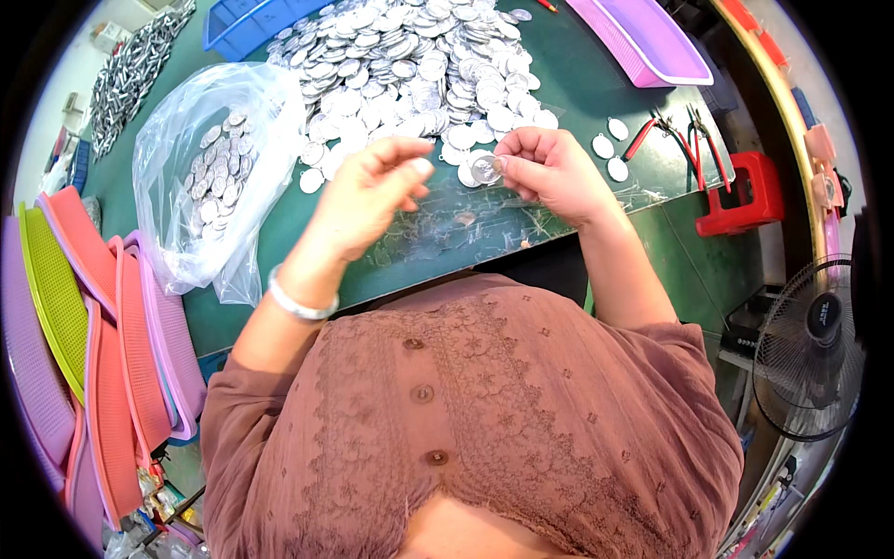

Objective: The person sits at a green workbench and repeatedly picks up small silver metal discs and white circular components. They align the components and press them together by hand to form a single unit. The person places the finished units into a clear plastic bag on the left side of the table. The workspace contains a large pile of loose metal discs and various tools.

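Between thumb and fingers, my right hand (549,172) pinches a round silver medal (485,169) at its edge, just above the table's near side. My left hand (380,191) hovers to the left of it, fingers apart and slightly curled, with nothing seen in them. A big heap of similar silver medals (410,70), some with a small loop at the rim, spreads over the table beyond both hands. To the left of my left hand, an open clear plastic bag (279,98) holds several more medals (222,172).
On the green table (438,238), several loose medals (602,146) and red-handled pliers (640,139) lie right. A blue bin (261,26) and purple basket (643,47) stand behind. Metal parts (135,74) are piled far left. Stacked baskets (121,373), a red stool (745,196) and a fan (808,349) flank me.
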Demonstrator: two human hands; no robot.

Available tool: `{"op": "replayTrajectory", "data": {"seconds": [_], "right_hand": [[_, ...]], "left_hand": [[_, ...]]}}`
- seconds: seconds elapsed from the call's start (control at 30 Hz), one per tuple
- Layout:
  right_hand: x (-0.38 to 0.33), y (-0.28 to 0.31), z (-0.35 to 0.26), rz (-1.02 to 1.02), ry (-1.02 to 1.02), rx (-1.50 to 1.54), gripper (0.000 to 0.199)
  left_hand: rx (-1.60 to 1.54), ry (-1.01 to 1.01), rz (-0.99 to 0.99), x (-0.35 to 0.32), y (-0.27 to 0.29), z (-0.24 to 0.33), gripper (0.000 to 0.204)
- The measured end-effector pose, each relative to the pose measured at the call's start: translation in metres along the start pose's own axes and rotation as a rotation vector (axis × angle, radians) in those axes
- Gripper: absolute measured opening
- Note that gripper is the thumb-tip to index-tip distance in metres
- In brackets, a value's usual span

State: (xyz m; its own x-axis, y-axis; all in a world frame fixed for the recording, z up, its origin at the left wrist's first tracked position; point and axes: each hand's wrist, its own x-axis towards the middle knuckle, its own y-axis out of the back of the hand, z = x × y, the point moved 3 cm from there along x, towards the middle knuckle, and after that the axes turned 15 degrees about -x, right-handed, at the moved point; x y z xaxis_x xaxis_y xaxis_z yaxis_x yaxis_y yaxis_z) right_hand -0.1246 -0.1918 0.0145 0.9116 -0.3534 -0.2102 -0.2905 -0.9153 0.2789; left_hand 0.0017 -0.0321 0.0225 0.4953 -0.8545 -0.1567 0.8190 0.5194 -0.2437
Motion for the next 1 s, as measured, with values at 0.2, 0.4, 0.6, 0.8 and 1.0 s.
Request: {"op": "replayTrajectory", "data": {"seconds": [0.2, 0.4, 0.6, 0.8, 1.0], "right_hand": [[-0.003, -0.012, 0.007, -0.020, -0.053, 0.356, 0.006], [-0.002, -0.020, 0.007, -0.018, -0.038, 0.306, 0.006], [-0.001, -0.024, 0.004, 0.033, -0.001, 0.199, 0.009], [-0.003, -0.030, -0.005, 0.125, 0.114, 0.085, 0.010], [-0.004, -0.033, -0.002, 0.215, 0.206, -0.028, 0.007]], "left_hand": [[-0.266, 0.129, -0.104, 0.012, -0.020, -0.022, 0.017], [-0.283, 0.094, -0.068, 0.012, -0.015, -0.028, 0.013], [-0.269, 0.032, -0.029, 0.011, -0.014, -0.027, 0.012], [-0.207, -0.004, -0.015, 0.010, -0.016, -0.022, 0.012], [-0.161, -0.033, -0.003, 0.008, -0.015, -0.020, 0.012]]}}
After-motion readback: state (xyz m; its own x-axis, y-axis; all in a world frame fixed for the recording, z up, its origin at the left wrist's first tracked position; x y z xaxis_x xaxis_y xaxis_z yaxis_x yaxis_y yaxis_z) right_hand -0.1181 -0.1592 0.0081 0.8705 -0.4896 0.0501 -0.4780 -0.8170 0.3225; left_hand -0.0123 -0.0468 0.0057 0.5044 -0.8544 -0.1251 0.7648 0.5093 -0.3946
